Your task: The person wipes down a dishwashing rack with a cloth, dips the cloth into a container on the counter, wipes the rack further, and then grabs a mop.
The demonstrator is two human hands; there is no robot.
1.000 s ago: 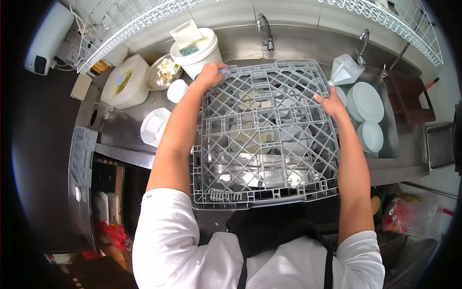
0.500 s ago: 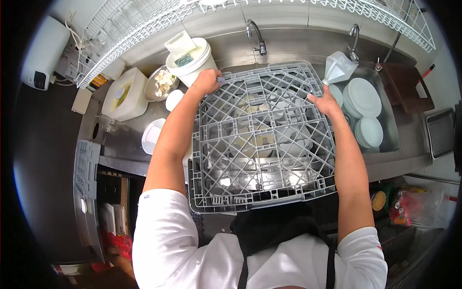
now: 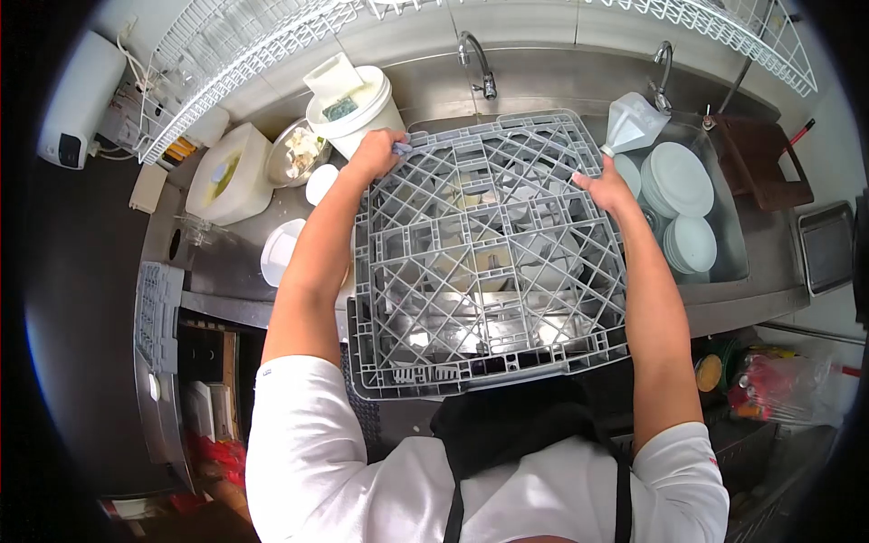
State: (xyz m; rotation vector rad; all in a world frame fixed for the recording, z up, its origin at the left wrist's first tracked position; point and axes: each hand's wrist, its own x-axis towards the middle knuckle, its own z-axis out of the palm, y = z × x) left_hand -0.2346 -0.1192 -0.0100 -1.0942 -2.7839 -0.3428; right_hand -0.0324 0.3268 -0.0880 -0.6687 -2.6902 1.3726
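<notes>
A grey plastic dish rack [image 3: 493, 258] with a lattice base spans the space between my arms, above the sink. My left hand [image 3: 377, 156] is closed on its far left corner, close to the white bucket [image 3: 358, 122]. At its far right side my right hand [image 3: 608, 187] grips the edge, the thumb lying over the top of the lattice and the other fingers hidden. Pale dishes and metal surfaces show through the gaps; what they are exactly is hard to tell.
Stacked white plates [image 3: 679, 185] sit in the right sink, beside a translucent funnel-shaped jug [image 3: 635, 123]. Two taps rise behind. At left are a white tub [image 3: 230, 174] and a metal bowl [image 3: 298, 154] of scraps. A wire shelf [image 3: 244, 68] hangs overhead.
The rack and both hands have shifted slightly left in the view, and the surroundings have shifted a little too. Both hands keep their hold on the rack.
</notes>
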